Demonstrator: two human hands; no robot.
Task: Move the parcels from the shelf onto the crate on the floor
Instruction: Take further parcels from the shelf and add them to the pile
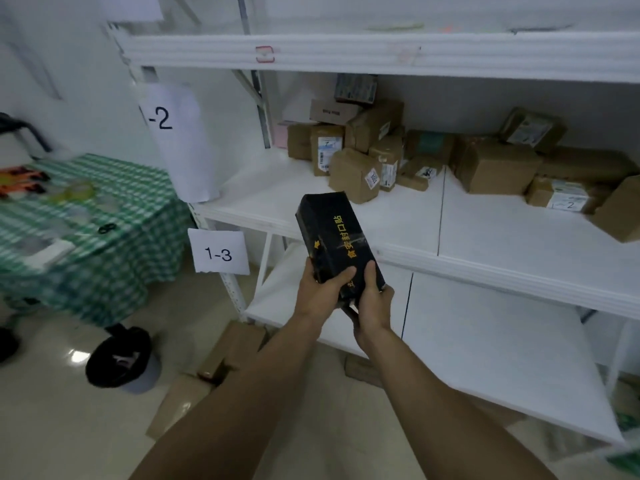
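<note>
Both hands grip the near end of a long black taped cardboard parcel (332, 233), which is in the air in front of the white metal shelf (485, 230) and tilted away. The left hand (320, 292) has its fingers wrapped over the top edge, and the right hand (372, 306) cups it from beneath, probably to steady its length. Yellow print on the parcel reads "食安封口贴". A heap of brown cardboard parcels (353, 174) waits on the shelf, one hand-marked "1-2". A paper sign (219, 252) on the post says "1-3". Flattened brown cardboard (214, 368) lies on the floor below; I cannot make out a crate.
</note>
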